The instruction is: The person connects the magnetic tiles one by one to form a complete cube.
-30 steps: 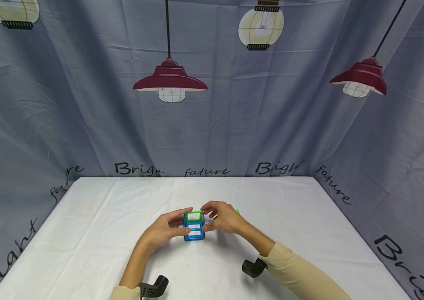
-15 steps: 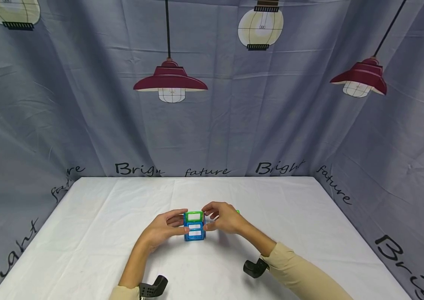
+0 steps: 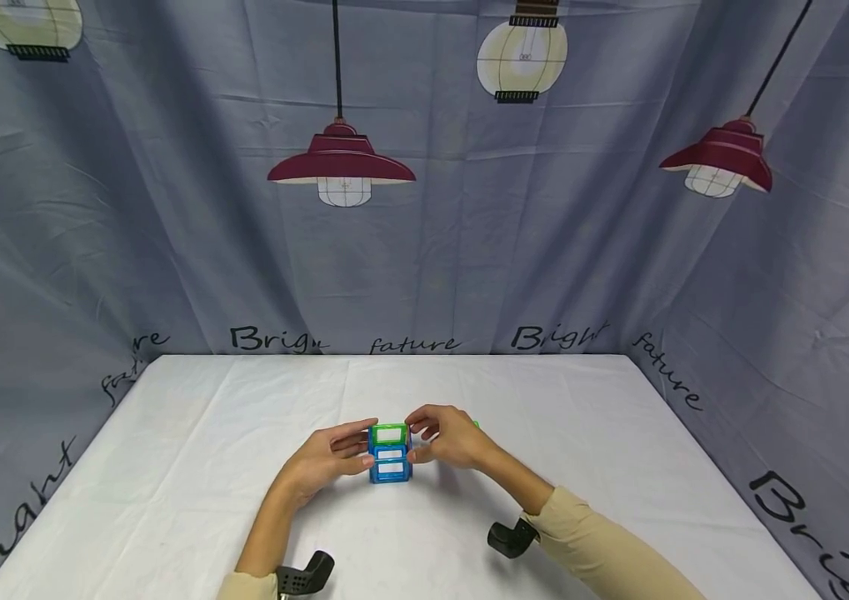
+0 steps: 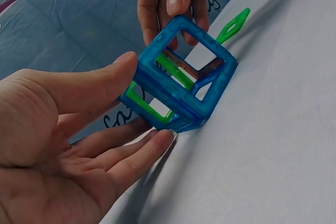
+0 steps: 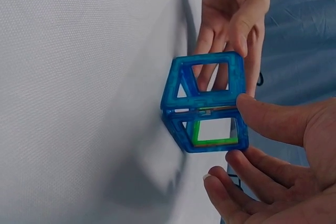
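Note:
A small box of magnetic tiles [image 3: 391,461], with blue open square frames and a green one on top, stands on the white table between both hands. My left hand [image 3: 319,462] holds its left side; in the left wrist view the thumb presses a blue edge, with fingers below. My right hand [image 3: 454,437] pinches the opposite side; the right wrist view has its thumb on one blue edge and a finger on another. A brownish edge [image 4: 210,69] shows inside the box. A separate green tile [image 4: 234,26] sits behind the right hand, mostly hidden in the head view.
White cloth covers the table [image 3: 589,433]. A grey-blue curtain [image 3: 424,250] printed with lamps and lettering hangs behind and at both sides. Black wrist cameras [image 3: 511,537] are strapped near the beige sleeves [image 3: 604,542].
My left fingertips have drawn back slightly from the top of the box, and the left thumb has slid a little left. The right hand and the box stay nearly still.

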A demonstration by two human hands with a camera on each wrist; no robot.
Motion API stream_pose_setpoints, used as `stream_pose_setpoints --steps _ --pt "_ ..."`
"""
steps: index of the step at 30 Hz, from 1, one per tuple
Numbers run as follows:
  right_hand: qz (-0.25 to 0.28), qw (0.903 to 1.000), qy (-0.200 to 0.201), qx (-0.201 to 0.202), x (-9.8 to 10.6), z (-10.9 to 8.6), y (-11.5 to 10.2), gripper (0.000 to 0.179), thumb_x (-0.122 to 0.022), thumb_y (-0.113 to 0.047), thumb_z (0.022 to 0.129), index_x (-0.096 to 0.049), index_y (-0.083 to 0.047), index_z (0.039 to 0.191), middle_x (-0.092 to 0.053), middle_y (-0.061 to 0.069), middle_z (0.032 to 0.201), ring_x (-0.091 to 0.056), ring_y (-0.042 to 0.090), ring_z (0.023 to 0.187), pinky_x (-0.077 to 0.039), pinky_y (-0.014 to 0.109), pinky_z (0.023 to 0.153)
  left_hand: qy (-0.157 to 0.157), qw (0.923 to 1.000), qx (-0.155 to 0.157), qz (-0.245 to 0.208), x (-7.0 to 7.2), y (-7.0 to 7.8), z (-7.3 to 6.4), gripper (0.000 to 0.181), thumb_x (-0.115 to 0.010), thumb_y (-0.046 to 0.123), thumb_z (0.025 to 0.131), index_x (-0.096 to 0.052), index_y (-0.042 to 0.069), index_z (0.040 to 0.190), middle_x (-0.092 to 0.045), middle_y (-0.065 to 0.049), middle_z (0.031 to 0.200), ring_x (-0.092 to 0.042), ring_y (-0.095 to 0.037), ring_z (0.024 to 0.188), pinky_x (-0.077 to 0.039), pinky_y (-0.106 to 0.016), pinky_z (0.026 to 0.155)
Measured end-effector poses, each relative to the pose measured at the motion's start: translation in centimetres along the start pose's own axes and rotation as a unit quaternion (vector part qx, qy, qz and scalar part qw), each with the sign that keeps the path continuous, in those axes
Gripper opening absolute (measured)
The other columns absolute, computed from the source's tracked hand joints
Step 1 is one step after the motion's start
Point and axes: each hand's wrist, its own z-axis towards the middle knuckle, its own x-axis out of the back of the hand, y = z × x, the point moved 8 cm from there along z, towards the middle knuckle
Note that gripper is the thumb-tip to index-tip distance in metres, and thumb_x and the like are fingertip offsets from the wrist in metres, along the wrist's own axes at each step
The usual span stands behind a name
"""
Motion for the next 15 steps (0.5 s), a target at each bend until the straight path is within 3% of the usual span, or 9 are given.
stream_pose_setpoints --steps 7,15 --pt "0.003 1.0 -0.001 0.002 -0.08 0.05 0.19 0.049 -0.088 -0.014 0.077 -0.069 -0.006 0.121 -0.072 0.011 0.114 -0.066 0.029 0.104 -0.056 0.047 0.091 0.027 0.9984 0.017 -0.047 0.21 -0.32 0.12 0.069 -0.08 0.004 0.085 -0.05 0.0 0.147 -0.053 -0.028 0.146 -0.052 -0.04 0.137 -0.054 -0.034 0.102" --pt "0.0 1.0 -0.001 -0.003 -0.02 0.09 0.33 0.049 -0.089 -0.015 0.076 -0.069 -0.007 0.12 -0.072 0.01 0.112 -0.066 0.027 0.103 -0.056 0.047 0.091 0.036 0.9982 0.023 -0.041 0.39 -0.54 0.1 0.065 -0.082 0.006 0.083 -0.056 0.003 0.143 -0.056 -0.026 0.143 -0.053 -0.04 0.136 -0.053 -0.037 0.105"
